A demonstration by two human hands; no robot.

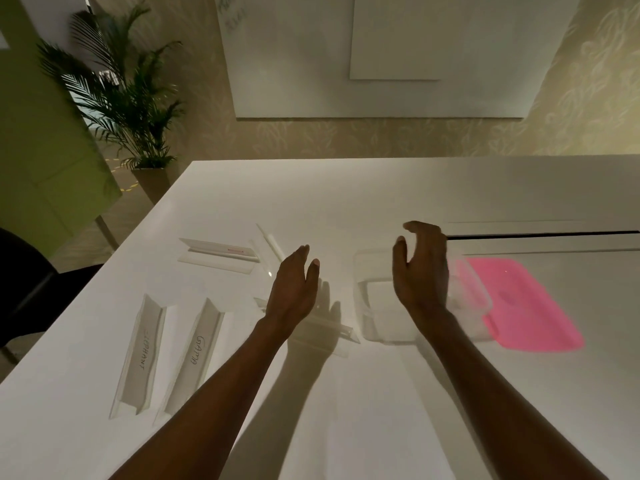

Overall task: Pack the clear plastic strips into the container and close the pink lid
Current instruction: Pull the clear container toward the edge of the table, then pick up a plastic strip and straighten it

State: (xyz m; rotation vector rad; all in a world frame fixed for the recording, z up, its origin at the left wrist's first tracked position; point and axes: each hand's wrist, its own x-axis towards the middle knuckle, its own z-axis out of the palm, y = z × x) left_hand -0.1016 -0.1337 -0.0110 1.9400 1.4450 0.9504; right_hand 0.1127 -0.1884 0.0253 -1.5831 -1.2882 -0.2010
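Several clear plastic strips lie on the white table (346, 188). Two with handwritten labels (140, 358) (194, 355) lie side by side at the front left. Another strip (218, 254) lies further back, a thin one (272, 242) beside it, and one (332, 332) lies partly under my left hand. The clear container (377, 306) stands open at centre right, and the pink lid (523, 303) lies flat to its right. My left hand (294, 289) hovers open left of the container. Over the container hangs my right hand (420, 268), open, fingers curved, holding nothing.
A dark slot (540, 234) runs across the table behind the lid. A potted palm (121, 98) stands on the floor beyond the table's far left corner. A dark chair (24, 278) sits at the left edge. A whiteboard (381, 53) hangs on the far wall.
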